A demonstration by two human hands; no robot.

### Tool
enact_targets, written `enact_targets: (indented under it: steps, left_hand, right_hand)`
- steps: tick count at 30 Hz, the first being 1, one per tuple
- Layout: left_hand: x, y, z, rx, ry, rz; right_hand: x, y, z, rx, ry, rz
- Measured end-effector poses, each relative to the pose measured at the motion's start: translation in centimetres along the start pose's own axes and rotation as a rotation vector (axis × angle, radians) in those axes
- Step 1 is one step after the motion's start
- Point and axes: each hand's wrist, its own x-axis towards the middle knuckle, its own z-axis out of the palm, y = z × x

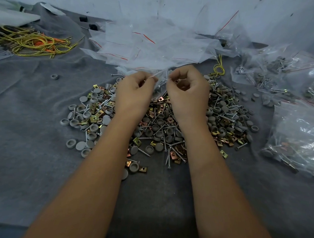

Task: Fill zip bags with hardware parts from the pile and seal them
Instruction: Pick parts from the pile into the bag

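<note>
I have both hands up over the far half of the pile of hardware parts (159,122), which sits mid-tabletop on the grey cloth (34,112). Between them hangs the zip bag (160,84), clear, with a few screws visible inside. My left hand (135,92) pinches the bag's top strip at its left end, thumb against curled fingers (151,78); my right hand (187,89) pinches the same strip at its right end. The strip runs left to right between the two pinches, its long axis across my view, and the bag's body drops from it toward the pile. Both hands sit equally close to it. I judge this to be the sealing step: the closure would be pressed along that left-right line. Whether the strip is already closed, I cannot tell. Empty bags (147,43) lie heaped toward the far edge, filled bags (290,89) toward the right edge.
</note>
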Motion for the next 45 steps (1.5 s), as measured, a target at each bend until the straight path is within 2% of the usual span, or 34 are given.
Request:
enact_targets:
  steps: [9, 16, 21, 29, 32, 40, 45]
  left_hand:
    - [-0.2, 0.4, -0.1, -0.058, -0.016, 0.02]
    - [-0.2, 0.5, 0.0, -0.088, 0.028, -0.038]
    - [0.1, 0.2, -0.2, -0.081, 0.072, -0.11]
    - [0.3, 0.2, -0.4, -0.129, 0.111, -0.17]
    - [0.4, 0.3, -0.4, -0.123, 0.116, -0.178]
    - [0.5, 0.3, -0.4, -0.149, 0.14, -0.172]
    - [0.5, 0.4, -0.4, -0.165, 0.151, -0.182]
  right_hand:
    - [0.0, 0.6, 0.1, -0.147, -0.081, -0.048]
    - [0.2, 0.2, -0.2, -0.059, 0.038, 0.026]
    - [0.6, 0.3, -0.8, -0.126, 0.1, 0.146]
    - [0.5, 0.6, -1.1, -0.62, -0.282, 0.177]
    - [0.6, 0.4, -1.4, -0.784, -0.394, 0.099]
    - [0.3, 1.6, -0.6, -1.002, -0.529, -0.128]
    - [-0.2, 2.4, 0.0, -1.041, -0.602, -0.159]
